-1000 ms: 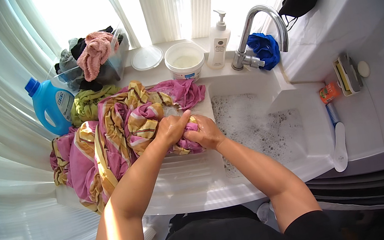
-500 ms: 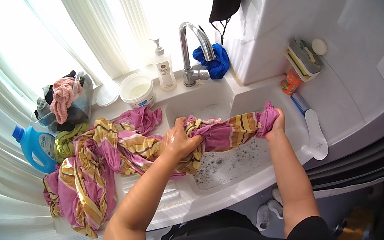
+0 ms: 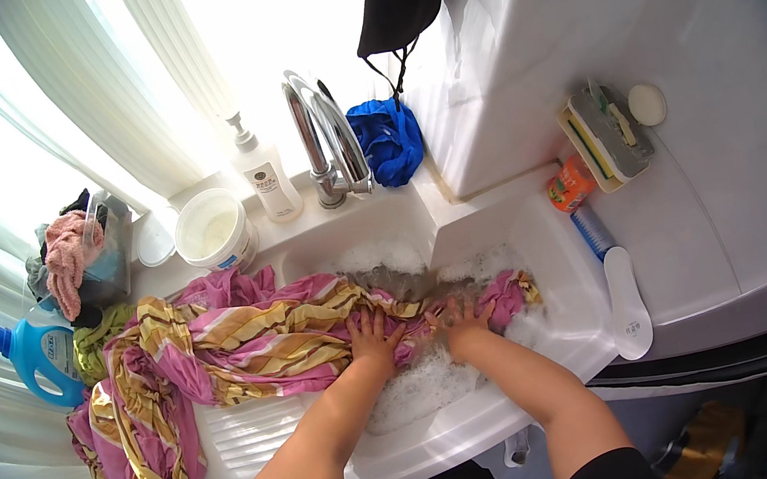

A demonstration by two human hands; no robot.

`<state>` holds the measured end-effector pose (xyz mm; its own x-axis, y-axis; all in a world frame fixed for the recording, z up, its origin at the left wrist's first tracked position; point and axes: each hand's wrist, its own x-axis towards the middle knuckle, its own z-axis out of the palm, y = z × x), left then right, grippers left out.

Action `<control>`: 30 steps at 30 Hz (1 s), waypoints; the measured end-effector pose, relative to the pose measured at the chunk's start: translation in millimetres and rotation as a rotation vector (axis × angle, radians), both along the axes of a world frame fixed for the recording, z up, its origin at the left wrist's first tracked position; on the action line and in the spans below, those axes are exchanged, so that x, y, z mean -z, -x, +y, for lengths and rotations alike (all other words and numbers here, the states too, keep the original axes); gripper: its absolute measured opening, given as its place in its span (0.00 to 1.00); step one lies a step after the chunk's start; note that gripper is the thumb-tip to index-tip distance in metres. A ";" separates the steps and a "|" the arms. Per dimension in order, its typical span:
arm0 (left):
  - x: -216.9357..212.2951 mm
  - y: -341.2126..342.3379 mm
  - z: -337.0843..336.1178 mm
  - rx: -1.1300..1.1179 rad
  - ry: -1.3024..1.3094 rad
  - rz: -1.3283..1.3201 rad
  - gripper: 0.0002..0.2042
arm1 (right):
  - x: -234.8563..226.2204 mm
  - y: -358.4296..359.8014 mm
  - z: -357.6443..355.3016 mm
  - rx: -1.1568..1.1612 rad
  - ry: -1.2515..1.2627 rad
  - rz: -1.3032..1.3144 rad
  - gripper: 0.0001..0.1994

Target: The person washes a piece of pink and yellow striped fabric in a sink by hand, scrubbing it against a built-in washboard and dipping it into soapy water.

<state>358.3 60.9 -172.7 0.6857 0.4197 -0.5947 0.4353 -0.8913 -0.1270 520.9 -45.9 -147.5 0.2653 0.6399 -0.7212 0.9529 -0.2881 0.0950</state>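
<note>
A long pink cloth with yellow and dark stripes (image 3: 259,346) stretches from the ribbed drainboard on the left into the soapy water of the white sink (image 3: 381,468). Lying on the cloth at the sink's left side, my left hand (image 3: 376,344) has its fingers spread. My right hand (image 3: 463,320) presses the cloth's end down into the water, fingers apart and partly wet with suds. Around both hands float foam and greyish water. Some of the cloth is under the surface and hidden.
Behind the sink stand a chrome faucet (image 3: 324,148), a white pump bottle (image 3: 268,180), a white tub (image 3: 213,232) and a blue cloth (image 3: 388,142). At left are a blue detergent jug (image 3: 46,359) and a bin of clothes (image 3: 108,260). A white-handled brush (image 3: 628,305) lies right.
Both hands have come down, and the right has moved left toward the other. The cloth's end, held taut above the sink before, is now in the water, with more foam showing.
</note>
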 end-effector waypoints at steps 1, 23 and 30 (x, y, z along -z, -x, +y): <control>3.6 -1.9 2.0 -0.019 0.024 0.042 0.36 | 7.8 3.2 2.9 -0.101 0.019 -0.036 0.48; -324.8 -6.4 66.4 -0.296 0.492 -1.553 0.08 | -277.6 -69.2 -20.5 0.332 -1.774 0.444 0.07; -182.3 11.2 59.7 -0.055 0.421 -0.507 0.29 | -149.3 -85.9 -34.6 0.319 -0.663 0.376 0.21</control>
